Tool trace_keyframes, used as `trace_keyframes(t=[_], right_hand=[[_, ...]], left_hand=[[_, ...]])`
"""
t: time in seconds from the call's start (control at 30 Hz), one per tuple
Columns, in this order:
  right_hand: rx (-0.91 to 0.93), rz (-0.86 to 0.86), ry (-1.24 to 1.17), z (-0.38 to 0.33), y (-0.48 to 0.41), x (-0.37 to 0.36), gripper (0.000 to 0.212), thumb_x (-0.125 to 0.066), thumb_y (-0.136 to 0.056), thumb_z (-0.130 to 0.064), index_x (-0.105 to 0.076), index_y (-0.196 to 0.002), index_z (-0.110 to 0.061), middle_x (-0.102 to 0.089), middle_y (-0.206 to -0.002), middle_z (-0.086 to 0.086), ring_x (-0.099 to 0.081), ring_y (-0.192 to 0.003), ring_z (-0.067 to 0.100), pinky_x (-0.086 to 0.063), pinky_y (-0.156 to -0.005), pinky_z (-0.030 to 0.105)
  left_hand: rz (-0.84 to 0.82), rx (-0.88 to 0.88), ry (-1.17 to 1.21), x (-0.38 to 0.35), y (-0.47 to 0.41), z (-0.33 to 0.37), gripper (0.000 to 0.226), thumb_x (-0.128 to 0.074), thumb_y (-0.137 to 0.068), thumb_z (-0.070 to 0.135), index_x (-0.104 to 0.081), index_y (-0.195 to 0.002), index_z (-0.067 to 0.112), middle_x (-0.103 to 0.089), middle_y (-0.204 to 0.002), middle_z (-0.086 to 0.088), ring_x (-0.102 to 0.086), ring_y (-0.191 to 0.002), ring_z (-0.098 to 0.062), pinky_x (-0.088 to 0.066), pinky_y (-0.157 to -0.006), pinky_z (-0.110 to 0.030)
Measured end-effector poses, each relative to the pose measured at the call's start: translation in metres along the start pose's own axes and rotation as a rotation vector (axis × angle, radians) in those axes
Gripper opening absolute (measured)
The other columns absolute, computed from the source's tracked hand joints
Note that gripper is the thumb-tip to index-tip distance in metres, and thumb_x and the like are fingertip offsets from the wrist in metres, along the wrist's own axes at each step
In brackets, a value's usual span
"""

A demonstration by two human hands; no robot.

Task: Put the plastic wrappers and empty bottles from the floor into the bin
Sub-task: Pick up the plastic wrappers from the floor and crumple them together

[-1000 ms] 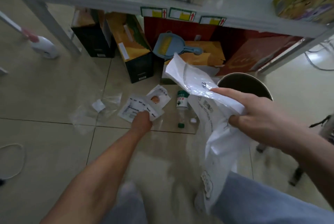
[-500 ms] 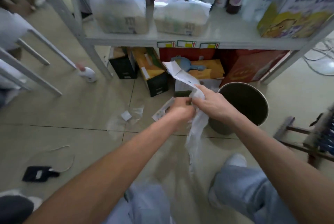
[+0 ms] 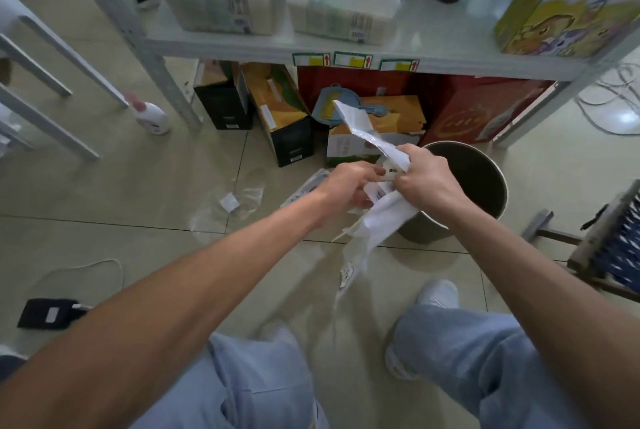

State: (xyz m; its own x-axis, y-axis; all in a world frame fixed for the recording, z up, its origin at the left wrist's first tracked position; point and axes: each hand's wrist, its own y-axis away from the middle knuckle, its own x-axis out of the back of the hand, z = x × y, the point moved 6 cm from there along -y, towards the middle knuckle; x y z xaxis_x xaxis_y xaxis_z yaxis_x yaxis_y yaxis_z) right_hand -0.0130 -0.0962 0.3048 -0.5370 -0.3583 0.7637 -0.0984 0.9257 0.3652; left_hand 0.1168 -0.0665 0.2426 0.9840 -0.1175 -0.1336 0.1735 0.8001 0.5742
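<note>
My right hand grips a long white plastic wrapper that sticks up above the fist and hangs down below it. My left hand meets it from the left, fingers closed on small printed wrappers pressed against the white one. The round dark bin stands just right of and behind both hands, open at the top. On the floor to the left lies a clear plastic wrapper with a white square in it. Another printed wrapper peeks out behind my left wrist. No bottle shows near the bin.
A metal shelf holds bagged goods and boxes above the bin; cartons and a blue dustpan sit under it. A white bottle leans by the shelf leg. A black adapter with cable lies at left, a wooden rack at right.
My left hand picked printed wrappers off the floor and rose to join my right hand. The view pulled back and up as I stood, and the white wrapper got bunched in the fist.
</note>
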Motion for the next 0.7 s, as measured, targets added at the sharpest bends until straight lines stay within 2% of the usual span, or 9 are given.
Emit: trace_keyframes(t=[0.1,0.17,0.3,0.37,0.47,0.53,0.63,0.7], right_hand=[[0.005,-0.006,0.011,0.002,-0.011,-0.002,0.046,-0.059,-0.091,-0.005,-0.062,-0.133,-0.021,-0.069,-0.109,0.011,-0.068,-0.098,0.030,-0.060,-0.087,0.050],[0.021,0.002,-0.006,0.001,-0.017,0.000,0.046,-0.060,-0.093,-0.005,-0.062,-0.136,-0.022,-0.069,-0.110,0.010,-0.069,-0.098,0.030,-0.060,-0.088,0.050],[0.070,0.042,-0.032,-0.003,-0.024,0.008,0.047,-0.062,-0.098,-0.010,-0.057,-0.143,-0.023,-0.068,-0.112,0.007,-0.068,-0.099,0.025,-0.057,-0.082,0.038],[0.097,0.049,-0.032,-0.004,-0.027,0.009,0.044,-0.062,-0.099,-0.011,-0.059,-0.141,-0.023,-0.066,-0.108,0.002,-0.067,-0.097,0.022,-0.053,-0.075,0.031],[0.114,0.051,-0.034,-0.004,-0.031,0.008,0.040,-0.062,-0.099,-0.011,-0.063,-0.137,-0.023,-0.066,-0.104,0.000,-0.066,-0.093,0.019,-0.048,-0.067,0.024],[0.113,0.053,-0.046,-0.004,-0.032,0.010,0.036,-0.064,-0.099,-0.019,-0.064,-0.135,-0.023,-0.069,-0.105,0.001,-0.066,-0.090,0.018,-0.046,-0.063,0.020],[0.096,0.047,-0.071,-0.003,-0.036,0.012,0.039,-0.065,-0.099,-0.019,-0.062,-0.138,-0.024,-0.070,-0.111,0.004,-0.067,-0.092,0.019,-0.046,-0.062,0.018],[0.079,0.041,-0.078,-0.002,-0.038,0.014,0.044,-0.065,-0.098,-0.012,-0.062,-0.139,-0.026,-0.071,-0.114,0.006,-0.068,-0.094,0.021,-0.047,-0.062,0.018]], left_hand=[[-0.090,0.034,0.054,0.008,-0.011,-0.001,0.042,-0.047,-0.099,0.020,-0.059,-0.134,0.003,-0.069,-0.127,-0.023,-0.068,-0.110,-0.033,-0.054,-0.095,-0.041],[-0.126,0.004,-0.003,0.008,-0.014,0.004,0.037,-0.049,-0.099,0.013,-0.061,-0.132,0.001,-0.069,-0.127,-0.019,-0.068,-0.114,-0.031,-0.054,-0.100,-0.041],[-0.102,-0.041,-0.021,0.011,-0.023,0.015,0.037,-0.051,-0.098,-0.002,-0.060,-0.134,-0.001,-0.069,-0.127,-0.019,-0.068,-0.116,-0.034,-0.058,-0.097,-0.042],[-0.118,-0.085,-0.086,0.015,-0.026,0.019,0.039,-0.051,-0.097,-0.005,-0.059,-0.135,0.002,-0.070,-0.129,-0.013,-0.069,-0.117,-0.029,-0.058,-0.096,-0.041],[-0.160,-0.139,-0.198,0.015,-0.024,0.022,0.042,-0.055,-0.099,0.000,-0.058,-0.139,0.009,-0.068,-0.134,-0.006,-0.066,-0.121,-0.019,-0.058,-0.098,-0.037],[-0.170,-0.142,-0.166,0.013,-0.025,0.021,0.043,-0.057,-0.099,0.004,-0.055,-0.142,0.010,-0.065,-0.137,-0.006,-0.066,-0.122,-0.018,-0.058,-0.098,-0.034],[-0.174,-0.154,-0.112,0.013,-0.027,0.023,0.041,-0.059,-0.099,0.008,-0.056,-0.140,0.010,-0.064,-0.136,-0.005,-0.069,-0.113,-0.015,-0.059,-0.094,-0.030],[-0.177,-0.180,-0.115,0.014,-0.029,0.026,0.042,-0.059,-0.097,-0.002,-0.057,-0.139,0.005,-0.062,-0.135,-0.001,-0.070,-0.103,-0.004,-0.058,-0.084,-0.019]])
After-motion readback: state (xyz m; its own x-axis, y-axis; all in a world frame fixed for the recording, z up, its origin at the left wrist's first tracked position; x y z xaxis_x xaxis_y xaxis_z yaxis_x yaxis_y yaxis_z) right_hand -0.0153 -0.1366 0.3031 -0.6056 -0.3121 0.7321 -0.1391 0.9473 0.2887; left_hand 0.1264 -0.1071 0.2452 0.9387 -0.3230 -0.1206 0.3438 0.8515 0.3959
